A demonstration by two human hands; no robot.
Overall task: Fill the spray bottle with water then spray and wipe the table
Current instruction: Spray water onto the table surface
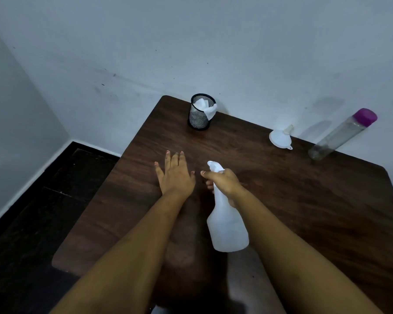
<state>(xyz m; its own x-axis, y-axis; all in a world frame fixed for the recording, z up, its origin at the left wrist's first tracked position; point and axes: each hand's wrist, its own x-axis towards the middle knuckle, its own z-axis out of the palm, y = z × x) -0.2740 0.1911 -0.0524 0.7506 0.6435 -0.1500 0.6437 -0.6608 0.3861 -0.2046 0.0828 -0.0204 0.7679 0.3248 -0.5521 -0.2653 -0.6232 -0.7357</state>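
My right hand [224, 181] grips the neck of a white spray bottle [228, 225], held above the dark wooden table [304, 200] with its nozzle pointing away from me. My left hand [176, 175] lies flat on the table just left of the nozzle, fingers straight and spread. A black mesh cup [200, 114] with white tissue or cloth [208, 107] in it stands at the far edge of the table.
A white funnel [280, 138] lies on its side at the back right. A clear bottle with a purple cap [343, 133] stands near the wall at the far right. The table's left edge drops to a dark floor [32, 211].
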